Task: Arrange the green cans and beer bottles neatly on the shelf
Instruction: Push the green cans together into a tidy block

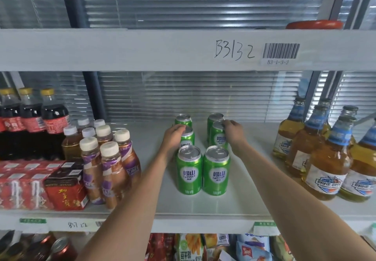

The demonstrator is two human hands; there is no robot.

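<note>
Two bare forearms reach up from the bottom edge toward the middle shelf. Below the shelf lip, snack bags and a few dark cans sit on the next level down.

Six green cans stand upright in two columns of three, mid-shelf. Front pair side by side, nearly touching. Middle pair just behind them. Back pair further in, apart from each other.

Left hand: fingers curled over the top and left side of the middle-left can, grasping it. Right hand: fingertips pinch the rim of the middle-right can, thumb side toward the can top.

Beer bottles cluster at the right end of the same shelf, well apart from the cans: amber liquid, blue neck labels, standing upright in loose rows, front ones overlapping those behind.

Left end of the shelf: three dark cola bottles with yellow caps at the back, white-capped coffee bottles in front of them, red drink cartons nearest the edge.

Upper shelf beam carries handwritten "B3132" and a barcode sticker. A red lid shows above it. Window blinds fill the background.
</note>
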